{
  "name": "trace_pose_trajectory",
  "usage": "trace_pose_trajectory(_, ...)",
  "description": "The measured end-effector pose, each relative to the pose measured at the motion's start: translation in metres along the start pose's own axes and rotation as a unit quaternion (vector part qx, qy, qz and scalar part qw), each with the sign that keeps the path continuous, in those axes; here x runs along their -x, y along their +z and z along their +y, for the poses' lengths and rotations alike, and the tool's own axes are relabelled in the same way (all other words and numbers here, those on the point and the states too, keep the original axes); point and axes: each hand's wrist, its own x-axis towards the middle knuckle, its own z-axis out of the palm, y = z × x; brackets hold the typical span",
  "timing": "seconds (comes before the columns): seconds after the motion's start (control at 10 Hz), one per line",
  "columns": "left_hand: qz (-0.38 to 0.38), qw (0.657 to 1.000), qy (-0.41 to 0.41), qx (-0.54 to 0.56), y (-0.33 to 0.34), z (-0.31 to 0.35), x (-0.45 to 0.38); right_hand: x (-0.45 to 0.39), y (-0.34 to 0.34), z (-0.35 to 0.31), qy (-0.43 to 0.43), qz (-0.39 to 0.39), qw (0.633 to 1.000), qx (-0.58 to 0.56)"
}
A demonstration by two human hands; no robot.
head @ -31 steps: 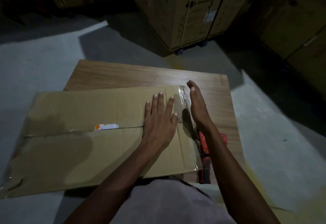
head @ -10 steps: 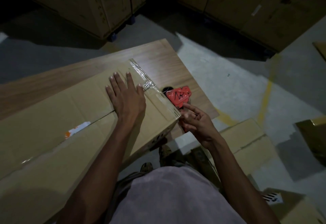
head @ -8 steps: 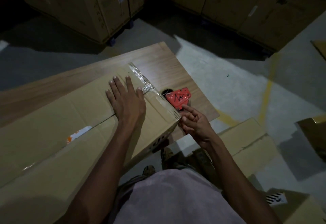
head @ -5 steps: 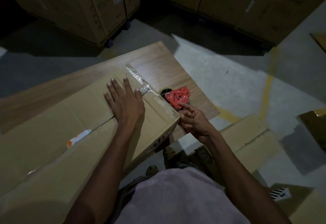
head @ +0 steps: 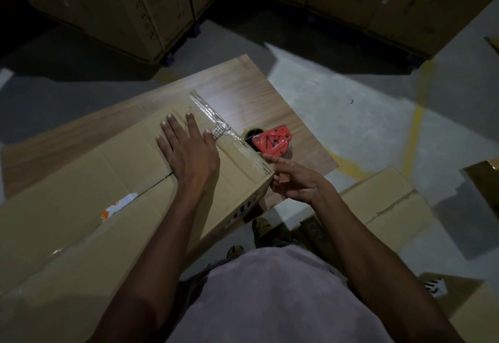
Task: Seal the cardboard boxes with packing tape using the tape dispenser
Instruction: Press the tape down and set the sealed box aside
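- Left hand [head: 190, 153] lies flat, fingers straight, pressing the cardboard box [head: 89, 207] on the table [head: 243, 94].
- Right hand [head: 294, 178] grip: fingers loosely curled at the box's taped corner; whether it pinches tape, cannot tell.
- Red tape dispenser [head: 272, 141] sits on the table beside the box.

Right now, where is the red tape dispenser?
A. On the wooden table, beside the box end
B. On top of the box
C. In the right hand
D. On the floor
A: the dispenser lies on the table just past the taped end of the box; the right hand is near it, but does not hold it.
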Motion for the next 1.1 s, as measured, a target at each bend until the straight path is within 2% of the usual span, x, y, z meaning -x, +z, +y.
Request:
trace_pose_trajectory(0.1,0.006,1.0,-0.001,0.0,0.001,0.0,0.001,0.003,0.013,0.011,-0.026,0.054,0.997,-0.055)
trace_pose_trajectory(0.2,0.006,1.0,-0.002,0.004,0.001,0.001,0.001,0.007,0.021,0.019,-0.047,0.087,0.994,-0.05)
trace_pose_trajectory(0.4,0.001,1.0,-0.004,0.007,0.001,0.001,0.0,0.01,0.028,0.029,-0.096,0.097,0.989,-0.06)
trace_pose_trajectory(0.5,0.003,1.0,-0.001,0.009,0.0,0.001,0.0,0.011,0.03,0.029,-0.108,0.112,0.987,-0.038)
trace_pose_trajectory(0.6,0.002,1.0,-0.003,0.013,0.0,0.001,0.001,0.01,0.03,0.028,-0.12,0.163,0.979,-0.032)
trace_pose_trajectory(0.8,0.002,1.0,-0.004,0.01,0.0,0.0,0.0,0.02,0.024,0.018,-0.187,0.191,0.958,0.101)
trace_pose_trajectory(0.9,0.007,1.0,-0.004,0.008,0.001,0.0,0.0,0.02,0.029,0.018,-0.199,0.228,0.944,0.127)
trace_pose_trajectory(1.1,0.004,1.0,-0.004,0.006,0.0,0.002,0.001,0.022,0.032,0.015,-0.175,0.236,0.954,0.065)
